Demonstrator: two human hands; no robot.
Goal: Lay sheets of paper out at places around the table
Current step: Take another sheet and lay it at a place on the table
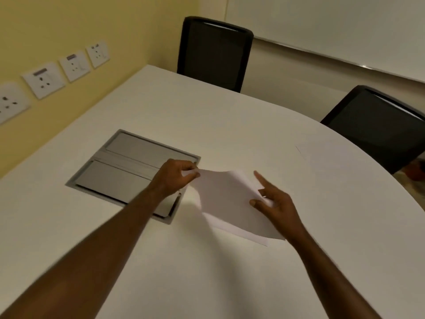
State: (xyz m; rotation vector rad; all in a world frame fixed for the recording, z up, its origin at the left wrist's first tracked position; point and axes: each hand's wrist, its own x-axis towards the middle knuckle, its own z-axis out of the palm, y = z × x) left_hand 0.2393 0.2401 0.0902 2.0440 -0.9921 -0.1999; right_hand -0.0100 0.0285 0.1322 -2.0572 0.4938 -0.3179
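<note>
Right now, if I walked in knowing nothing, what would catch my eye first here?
First, the two bare hands over the middle of the white table: the left hand pinches a corner of the paper sheets while the right hand grips their right edge. Just left of them a grey hatch is sunk in the tabletop. Another sheet lies flat before the right-hand black chair.

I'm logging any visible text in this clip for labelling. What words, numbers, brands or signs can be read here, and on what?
No text can be read.
Wall sockets: small dark strips near their tops, too blurred to read.
Held sheets of paper: the side shown looks blank.
Grey table hatch: no marking visible.
</note>
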